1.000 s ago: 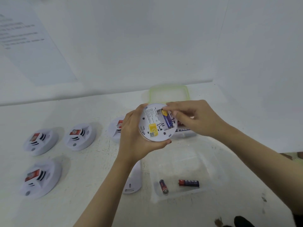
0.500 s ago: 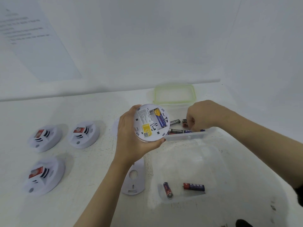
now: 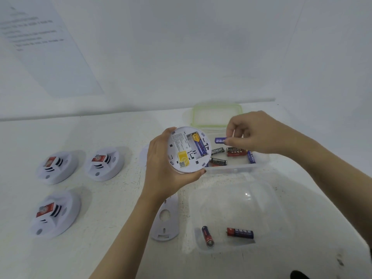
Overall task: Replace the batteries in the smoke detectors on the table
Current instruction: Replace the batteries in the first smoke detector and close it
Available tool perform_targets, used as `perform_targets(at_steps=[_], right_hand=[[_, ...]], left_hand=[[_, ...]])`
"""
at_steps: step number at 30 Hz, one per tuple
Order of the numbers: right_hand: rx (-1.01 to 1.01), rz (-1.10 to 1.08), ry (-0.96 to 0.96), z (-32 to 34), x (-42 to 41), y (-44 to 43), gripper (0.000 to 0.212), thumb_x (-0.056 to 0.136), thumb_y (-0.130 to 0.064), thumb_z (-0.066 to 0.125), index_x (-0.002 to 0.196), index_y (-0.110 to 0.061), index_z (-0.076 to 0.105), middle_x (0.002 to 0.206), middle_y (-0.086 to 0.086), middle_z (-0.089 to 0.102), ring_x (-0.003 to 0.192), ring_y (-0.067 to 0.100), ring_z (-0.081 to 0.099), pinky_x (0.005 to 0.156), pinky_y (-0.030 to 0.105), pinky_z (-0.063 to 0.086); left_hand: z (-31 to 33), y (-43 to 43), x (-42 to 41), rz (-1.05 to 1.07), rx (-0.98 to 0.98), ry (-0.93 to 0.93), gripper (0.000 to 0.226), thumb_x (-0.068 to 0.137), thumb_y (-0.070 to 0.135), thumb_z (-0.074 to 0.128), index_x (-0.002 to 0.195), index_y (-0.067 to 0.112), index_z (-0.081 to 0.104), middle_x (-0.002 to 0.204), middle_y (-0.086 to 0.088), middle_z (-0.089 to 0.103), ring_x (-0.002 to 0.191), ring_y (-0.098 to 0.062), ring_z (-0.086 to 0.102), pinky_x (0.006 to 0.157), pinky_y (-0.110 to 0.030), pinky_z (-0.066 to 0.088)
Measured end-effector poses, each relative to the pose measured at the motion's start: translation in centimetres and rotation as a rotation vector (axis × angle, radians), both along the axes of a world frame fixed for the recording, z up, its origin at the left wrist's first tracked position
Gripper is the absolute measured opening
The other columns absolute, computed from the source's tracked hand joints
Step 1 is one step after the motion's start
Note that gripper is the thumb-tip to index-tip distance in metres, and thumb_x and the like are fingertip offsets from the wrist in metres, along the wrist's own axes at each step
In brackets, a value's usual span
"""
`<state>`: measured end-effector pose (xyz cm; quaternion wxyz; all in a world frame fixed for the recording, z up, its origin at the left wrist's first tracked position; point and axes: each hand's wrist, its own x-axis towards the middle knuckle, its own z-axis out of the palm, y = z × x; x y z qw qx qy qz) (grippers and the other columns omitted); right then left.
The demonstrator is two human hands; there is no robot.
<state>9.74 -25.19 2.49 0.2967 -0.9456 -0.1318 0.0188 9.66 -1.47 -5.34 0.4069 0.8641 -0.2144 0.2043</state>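
My left hand point(image 3: 163, 170) grips a round white smoke detector point(image 3: 188, 151), its back turned toward me. One blue and yellow battery point(image 3: 198, 145) sits in its open compartment, and the slot beside it is bare. My right hand point(image 3: 254, 133) pinches a blue battery point(image 3: 219, 140) by one end, just right of the detector and above the far clear box point(image 3: 231, 169). Several loose batteries point(image 3: 233, 152) lie in that box.
Three white smoke detectors point(image 3: 103, 163) point(image 3: 56, 166) point(image 3: 54, 213) rest face up at the left. A white mounting plate point(image 3: 166, 220) lies under my left forearm. The near clear box point(image 3: 237, 198) holds two batteries point(image 3: 239, 232) point(image 3: 207, 236). A green-rimmed lid point(image 3: 217, 114) lies behind.
My right hand left the detector, dipped into the far box and came up holding a blue battery. The detector in my left hand stayed about where it was.
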Motion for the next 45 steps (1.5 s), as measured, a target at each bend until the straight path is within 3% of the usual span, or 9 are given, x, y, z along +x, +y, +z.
perform_targets(at_steps=[5, 8, 12, 16, 21, 26, 29, 34, 45], right_hand=[[0.341, 0.02, -0.294, 0.1, -2.7, 2.5, 0.011, 0.078, -0.018, 0.074, 0.08, -0.017, 0.063, 0.066, -0.008, 0.059, 0.052, 0.011, 0.054, 0.052, 0.015, 0.041], [0.198, 0.093, -0.481, -1.0, -3.3, 3.4, 0.009, 0.079, -0.023, 0.067, 0.084, -0.017, 0.063, 0.069, -0.008, 0.056, 0.058, 0.011, 0.05, 0.055, 0.021, 0.044], [-0.018, 0.173, -0.65, -2.8, -3.5, 4.0, 0.011, 0.082, -0.026, 0.065, 0.086, -0.015, 0.067, 0.075, -0.002, 0.059, 0.07, 0.013, 0.053, 0.052, 0.03, 0.046], [0.086, 0.222, -0.579, -4.0, -3.7, 4.1, 0.028, 0.086, -0.035, 0.059, 0.101, -0.016, 0.071, 0.084, -0.002, 0.062, 0.081, 0.009, 0.053, 0.069, 0.025, 0.047], [0.173, 0.155, -0.559, -4.2, -4.3, 4.4, 0.032, 0.087, -0.038, 0.058, 0.116, -0.027, 0.066, 0.107, -0.001, 0.053, 0.096, 0.009, 0.046, 0.083, 0.018, 0.039], [0.623, 0.125, -0.067, -2.3, -5.1, 5.3, 0.08, 0.079, -0.042, 0.072, 0.142, -0.049, 0.022, 0.134, -0.018, 0.047, 0.119, 0.002, 0.05, 0.093, 0.019, 0.047], [0.902, 0.194, 0.16, -1.3, -5.7, 6.0, 0.081, 0.076, -0.023, 0.068, 0.139, -0.047, 0.022, 0.118, -0.014, 0.063, 0.106, 0.014, 0.063, 0.084, 0.034, 0.055], [0.976, 0.143, 0.171, -0.7, -6.7, 8.0, 0.07, 0.08, -0.015, 0.063, 0.132, -0.051, 0.032, 0.102, -0.005, 0.07, 0.089, 0.011, 0.068, 0.068, 0.025, 0.056], [1.05, 0.053, 0.205, -0.9, -7.5, 13.0, 0.06, 0.085, -0.007, 0.061, 0.13, -0.043, 0.045, 0.103, -0.004, 0.069, 0.081, 0.014, 0.069, 0.061, 0.027, 0.055]], left_hand=[[0.5, -0.5, -0.3, -0.009, -0.006, -0.012, 0.099, 0.053, 0.06, 0.076, 0.132, 0.011, 0.044, 0.121, 0.03, 0.039, 0.114, 0.002, 0.041, 0.1, -0.017, 0.036], [0.7, -0.6, -0.1, -0.032, 0.01, 0.023, 0.096, 0.053, 0.057, 0.081, 0.129, 0.009, 0.048, 0.12, 0.009, 0.054, 0.114, -0.015, 0.052, 0.099, -0.036, 0.044], [1.0, -0.8, 0.1, -0.059, 0.021, 0.056, 0.096, 0.054, 0.058, 0.082, 0.128, 0.007, 0.05, 0.118, 0.0, 0.061, 0.11, -0.021, 0.058, 0.092, -0.042, 0.048], [1.1, -0.9, -0.6, -0.038, 0.019, 0.009, 0.093, 0.055, 0.057, 0.082, 0.126, 0.006, 0.05, 0.116, 0.001, 0.06, 0.109, -0.018, 0.057, 0.092, -0.038, 0.048], [1.2, -0.4, -1.8, -0.03, -0.044, -0.07, 0.096, 0.055, 0.059, 0.077, 0.132, 0.012, 0.043, 0.123, 0.027, 0.041, 0.115, 0.007, 0.043, 0.099, -0.011, 0.034], [2.4, 0.0, -2.6, -0.09, -0.104, -0.099, 0.098, 0.055, 0.059, 0.077, 0.134, 0.022, 0.034, 0.128, 0.022, 0.039, 0.12, 0.003, 0.043, 0.101, -0.02, 0.04], [3.4, 0.3, -3.2, -0.089, -0.113, -0.121, 0.096, 0.055, 0.058, 0.078, 0.133, 0.02, 0.036, 0.125, 0.012, 0.046, 0.119, -0.005, 0.048, 0.099, -0.031, 0.046], [4.2, 1.9, -3.9, -0.048, -0.069, -0.116, 0.103, 0.053, 0.056, 0.08, 0.134, 0.004, 0.044, 0.128, -0.002, 0.054, 0.119, -0.017, 0.054, 0.095, -0.048, 0.049], [4.2, 6.9, -4.7, -0.027, 0.033, -0.118, 0.107, 0.054, 0.061, 0.078, 0.135, 0.0, 0.045, 0.135, -0.004, 0.052, 0.121, -0.001, 0.044, 0.103, -0.011, 0.035]])
